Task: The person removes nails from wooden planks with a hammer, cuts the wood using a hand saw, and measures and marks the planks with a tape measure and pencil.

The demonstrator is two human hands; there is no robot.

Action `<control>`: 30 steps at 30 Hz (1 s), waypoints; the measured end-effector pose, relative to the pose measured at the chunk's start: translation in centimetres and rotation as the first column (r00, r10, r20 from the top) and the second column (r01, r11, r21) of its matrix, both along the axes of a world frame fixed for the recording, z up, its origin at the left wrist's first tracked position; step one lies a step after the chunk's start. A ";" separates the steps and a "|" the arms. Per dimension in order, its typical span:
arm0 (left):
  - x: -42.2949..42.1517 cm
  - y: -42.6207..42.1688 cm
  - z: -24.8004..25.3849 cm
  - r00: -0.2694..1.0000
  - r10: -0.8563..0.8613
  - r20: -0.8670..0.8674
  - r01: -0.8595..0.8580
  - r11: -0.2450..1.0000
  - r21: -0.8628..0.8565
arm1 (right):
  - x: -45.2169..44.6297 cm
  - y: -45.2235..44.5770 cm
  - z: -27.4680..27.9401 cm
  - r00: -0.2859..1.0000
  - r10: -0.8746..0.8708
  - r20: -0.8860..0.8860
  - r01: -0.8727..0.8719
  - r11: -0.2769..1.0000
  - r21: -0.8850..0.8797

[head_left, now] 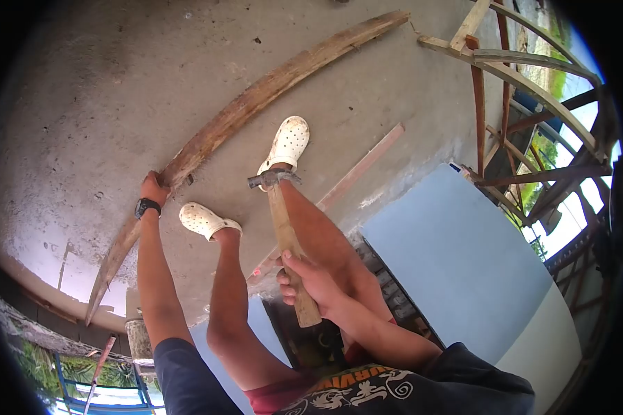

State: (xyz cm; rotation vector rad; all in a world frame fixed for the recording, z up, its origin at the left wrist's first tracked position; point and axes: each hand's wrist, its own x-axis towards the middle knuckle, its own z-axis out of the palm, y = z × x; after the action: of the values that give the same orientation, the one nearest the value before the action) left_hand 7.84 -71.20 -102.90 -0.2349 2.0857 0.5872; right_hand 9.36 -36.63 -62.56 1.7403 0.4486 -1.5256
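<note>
Steadying the long plank (256, 98) across the floor (118, 90) seems the step in hand: your left hand (154, 188) grasps it, your right hand (306, 282) grips the hammer (284, 220); next, the plank likely needs holding firm.

Hammer (284, 225): pale wooden handle, dark metal head; held raised, tilted. Timber (223, 128): long, brown, rough-surfaced; laid out beyond the hammer's head, not touching it.
</note>
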 end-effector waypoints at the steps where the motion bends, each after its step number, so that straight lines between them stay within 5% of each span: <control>1: -0.5 -1.1 -0.6 0.994 0.002 -0.111 -0.005 1.000 -0.029 | 0.0 0.1 -0.1 1.000 0.008 0.002 -0.008 1.000 0.000; 4: -1.8 -1.9 1.2 0.977 -0.010 -0.214 -0.001 0.999 -0.054 | 0.5 0.3 -0.2 1.000 0.018 0.003 -0.018 1.000 -0.012; 8: -1.5 -0.6 3.3 0.993 -0.107 -0.059 0.101 0.991 -0.092 | 0.4 0.2 -0.3 1.000 0.026 -0.005 -0.026 1.000 -0.011; 14: 1.1 4.4 3.0 0.978 0.079 -0.193 -0.123 0.965 -0.232 | 1.1 0.3 -0.6 0.998 0.050 -0.033 -0.050 0.999 -0.013; 20: 2.0 10.0 5.6 0.900 0.240 -0.364 -0.323 0.927 -0.188 | 1.4 0.3 -0.7 0.995 0.088 -0.047 -0.089 0.996 -0.001; 30: 3.7 12.6 6.7 0.964 0.261 -0.051 -0.265 0.958 -0.105 | 2.8 0.4 -1.2 0.988 0.152 -0.022 -0.152 0.988 0.008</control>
State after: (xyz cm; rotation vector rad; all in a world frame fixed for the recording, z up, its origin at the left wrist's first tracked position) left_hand 11.52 -58.62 -96.21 -0.5770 2.1413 0.6370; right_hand 12.14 -36.23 -63.76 1.6549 0.5847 -1.4377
